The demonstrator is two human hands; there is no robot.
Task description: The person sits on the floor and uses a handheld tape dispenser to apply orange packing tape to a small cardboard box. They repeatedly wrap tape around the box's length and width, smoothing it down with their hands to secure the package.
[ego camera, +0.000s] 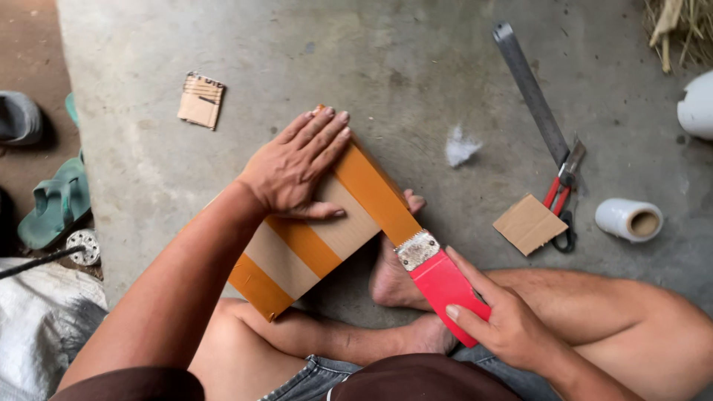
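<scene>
A cardboard box with orange tape stripes lies tilted on the concrete floor between my knees. My left hand presses flat on its top, fingers spread toward the far corner. My right hand grips the red tape dispenser, whose metal toothed edge sits at the box's right side. A band of orange tape runs from the dispenser up along the box's upper right edge. My bare feet rest just under the box.
A steel ruler, red-handled scissors, a cardboard scrap and a white roll lie at the right. A small cardboard piece is at the upper left. Green sandals and a white sack lie left.
</scene>
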